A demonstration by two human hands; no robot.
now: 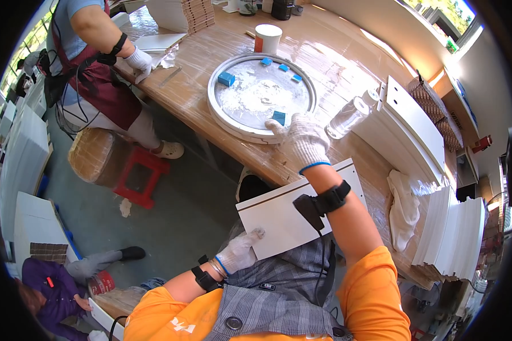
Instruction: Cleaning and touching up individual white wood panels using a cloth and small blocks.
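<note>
A white rectangular board (293, 213) with a dark groove along its far edge lies tilted above my lap, partly over the table edge. My left hand (240, 250), in a white knit glove, grips its near left corner, thumb on top. Over the near right rim of a round grey tray (211, 94) is my right hand (306, 140), also gloved. Its thumb and fingers close around a small blue block (279, 117); the fingertips are partly hidden. White powder or paste covers the tray's middle. More blue pieces lie in it, including a larger blue block (226, 79) at the left.
Behind the tray stands a white cup (268, 38). Right of it are a clear bottle (348, 117), stacked white panels (407, 122) and a white cloth (403, 210). A co-worker (96, 68) stands at the table's far left, near a red stool (142, 176). Another person (54, 295) sits lower left.
</note>
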